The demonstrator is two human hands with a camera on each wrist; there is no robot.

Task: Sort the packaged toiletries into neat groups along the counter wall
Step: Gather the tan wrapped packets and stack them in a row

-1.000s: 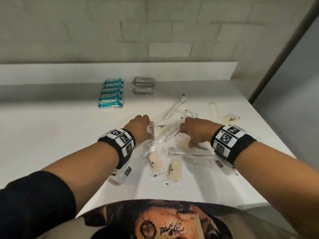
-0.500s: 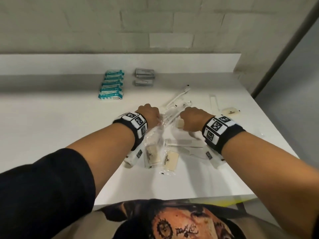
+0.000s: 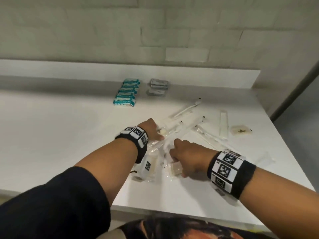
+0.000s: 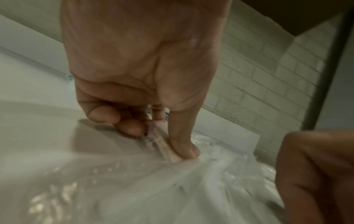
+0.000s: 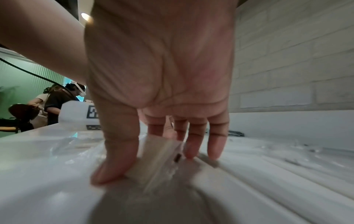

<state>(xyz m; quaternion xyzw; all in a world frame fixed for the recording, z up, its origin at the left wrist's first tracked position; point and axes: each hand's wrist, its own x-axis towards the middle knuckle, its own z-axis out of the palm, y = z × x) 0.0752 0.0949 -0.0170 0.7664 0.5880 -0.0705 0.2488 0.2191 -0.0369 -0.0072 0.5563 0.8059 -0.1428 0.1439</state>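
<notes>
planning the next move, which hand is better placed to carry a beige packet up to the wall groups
Right. The right hand already pinches a beige packet; the left hand is busy holding a clear-wrapped item in the pile.

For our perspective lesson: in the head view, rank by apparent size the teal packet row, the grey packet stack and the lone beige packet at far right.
1. Teal packet row
2. Grey packet stack
3. Beige packet, nearer the camera yet smallest

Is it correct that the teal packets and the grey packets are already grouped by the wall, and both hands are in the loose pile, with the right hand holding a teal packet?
Not quite. In the right wrist view the right hand pinches a beige bar in clear wrap, not a teal packet. The teal packets and grey packets do lie grouped by the wall, and the left hand is in the pile.
</notes>
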